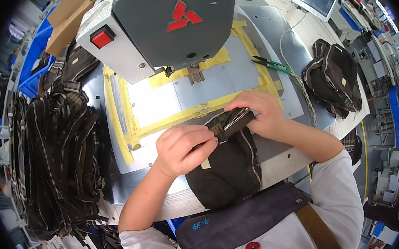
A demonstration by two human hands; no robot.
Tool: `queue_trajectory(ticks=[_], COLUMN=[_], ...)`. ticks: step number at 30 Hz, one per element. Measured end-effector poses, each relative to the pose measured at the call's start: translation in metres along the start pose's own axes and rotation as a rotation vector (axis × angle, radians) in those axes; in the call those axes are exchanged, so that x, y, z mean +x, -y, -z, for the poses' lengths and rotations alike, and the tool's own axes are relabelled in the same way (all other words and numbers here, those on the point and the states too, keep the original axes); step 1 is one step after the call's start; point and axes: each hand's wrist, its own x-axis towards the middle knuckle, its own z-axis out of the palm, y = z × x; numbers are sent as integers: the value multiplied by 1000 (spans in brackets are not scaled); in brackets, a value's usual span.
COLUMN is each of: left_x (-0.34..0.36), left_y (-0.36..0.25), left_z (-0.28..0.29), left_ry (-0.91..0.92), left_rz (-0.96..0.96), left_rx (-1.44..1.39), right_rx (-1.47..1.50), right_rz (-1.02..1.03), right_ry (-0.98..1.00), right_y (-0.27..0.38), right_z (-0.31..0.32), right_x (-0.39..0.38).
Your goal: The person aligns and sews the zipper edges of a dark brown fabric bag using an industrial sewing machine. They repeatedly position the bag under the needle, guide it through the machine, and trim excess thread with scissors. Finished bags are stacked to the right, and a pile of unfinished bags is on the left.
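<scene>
Looming at twelve o'clock, the grey machine head (pixel 178 28) overhangs the yellow-taped plate (pixel 155 102), hiding part of it. At six, across the table (pixel 280 170) edge, hangs dark zippered cloth (pixel 220 179), its top pinched by the curled left hand (pixel 182 147) and closed-in right hand (pixel 264 114). Green-handled snips (pixel 277 66) lie at one, a folded bundle (pixel 332 79) at two, heaped garments (pixel 57 159) at nine.

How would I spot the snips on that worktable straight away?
Start at the big grey machine head at the top centre. To its right in the picture, the snips lie with their blade tips near the yellow tape and their handle near the pale cord. A bright green handle and dark pointed blades tell them from both.
</scene>
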Motion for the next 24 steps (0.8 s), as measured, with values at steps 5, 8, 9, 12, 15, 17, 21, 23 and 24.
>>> queue_trajectory(ticks=[5, 8, 9, 12, 15, 17, 21, 23, 24], left_x=[0, 4, 5, 37, 54, 50, 14, 7, 8], left_y=[1, 10, 13, 0, -22, -27, -6, 0, 4], left_z=[4, 2, 6, 14, 17, 13, 22, 36, 40], left_ry=[6, -117, -92, 22, 477, 878, 411, 394, 530], left_rz=[115, 442, 577, 397, 375, 687, 807, 1136, 1155], left_rx=[39, 212, 254, 278, -5, 9, 81, 5, -34], right_rx=[643, 800, 660, 333, 171, 194, 152, 500, 532], right_rz=[-441, -671, -728, -544, -246, -162, -580, -712, -760], right_ry=[12, 205, 319, 625, 757, 629, 708, 438, 379], right_y=[6, 12, 12, 0, -3, -1, -17, -43, -50], right_z=[-7, -19, -19, -5, -1, -1, 31, 24, 21], right_x=[-6, -27, -33, -14, 10, 16, 33, 16, 14])
